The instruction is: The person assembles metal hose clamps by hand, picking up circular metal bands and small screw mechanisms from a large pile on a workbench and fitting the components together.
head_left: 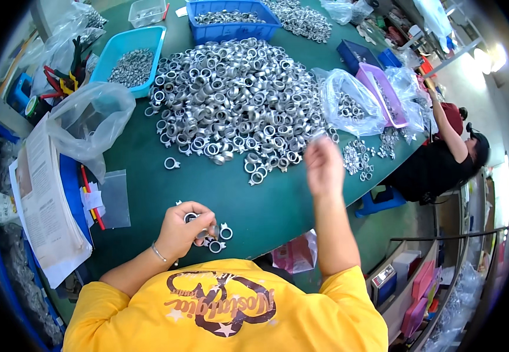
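Observation:
A large heap of silvery metal rings (237, 94), each with a small lug, covers the middle of the green table (149, 188). Close to my body, my left hand (183, 233) is closed with its fingers curled around metal rings; how many it holds is hidden. Beside its fingertips, a few loose rings (221, 244) lie on the table. My right hand (326, 167) is over the table by the heap's right front edge, smeared by motion, so its fingers and anything in them do not show clearly. A single ring (167, 163) lies apart at the heap's left front.
Behind the heap stand a turquoise tray (159, 44) and a blue bin (199, 36) of small metal parts. Bagged rings (348, 105), a pink tray (399, 120) and small parts (354, 155) lie right. Papers (52, 193) and pliers (61, 85) are left. A co-worker (430, 167) sits right.

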The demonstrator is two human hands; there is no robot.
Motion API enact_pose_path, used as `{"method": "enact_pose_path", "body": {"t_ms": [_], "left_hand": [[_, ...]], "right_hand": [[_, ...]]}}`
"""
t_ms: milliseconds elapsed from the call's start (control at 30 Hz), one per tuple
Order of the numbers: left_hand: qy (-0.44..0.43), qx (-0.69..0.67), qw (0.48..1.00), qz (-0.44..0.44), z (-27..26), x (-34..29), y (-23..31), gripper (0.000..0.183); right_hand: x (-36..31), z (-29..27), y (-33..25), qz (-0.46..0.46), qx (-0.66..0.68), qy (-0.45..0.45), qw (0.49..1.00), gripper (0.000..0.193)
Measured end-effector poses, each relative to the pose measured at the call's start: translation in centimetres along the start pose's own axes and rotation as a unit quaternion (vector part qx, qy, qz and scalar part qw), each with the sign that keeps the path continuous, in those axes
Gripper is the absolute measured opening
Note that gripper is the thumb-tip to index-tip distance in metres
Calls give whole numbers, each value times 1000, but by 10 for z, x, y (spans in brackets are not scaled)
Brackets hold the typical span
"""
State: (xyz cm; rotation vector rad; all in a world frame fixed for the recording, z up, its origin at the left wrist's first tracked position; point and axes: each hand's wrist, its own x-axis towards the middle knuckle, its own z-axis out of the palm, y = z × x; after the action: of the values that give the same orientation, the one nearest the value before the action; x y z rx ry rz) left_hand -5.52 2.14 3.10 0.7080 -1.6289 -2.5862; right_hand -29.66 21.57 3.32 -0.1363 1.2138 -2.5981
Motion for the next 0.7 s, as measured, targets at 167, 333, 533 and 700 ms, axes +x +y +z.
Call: {"method": "enact_pose_path", "body": {"t_ms": [167, 333, 533, 700], "left_hand": [[18, 11, 1000, -14, -2, -4, 2, 10], [19, 19, 999, -25, -6, -2, 3, 8], [18, -9, 1000, -2, -9, -7, 8, 10], [24, -7, 1000, 5, -12, -3, 3, 11]], "right_hand": [[38, 10, -14, -56, -94, 98, 989, 36], [-13, 42, 61, -46, -438, -156, 884, 9], [-28, 81, 102, -238, -670, -217, 668, 7], [-24, 68, 89, -226, -688, -231, 650, 14]]}}
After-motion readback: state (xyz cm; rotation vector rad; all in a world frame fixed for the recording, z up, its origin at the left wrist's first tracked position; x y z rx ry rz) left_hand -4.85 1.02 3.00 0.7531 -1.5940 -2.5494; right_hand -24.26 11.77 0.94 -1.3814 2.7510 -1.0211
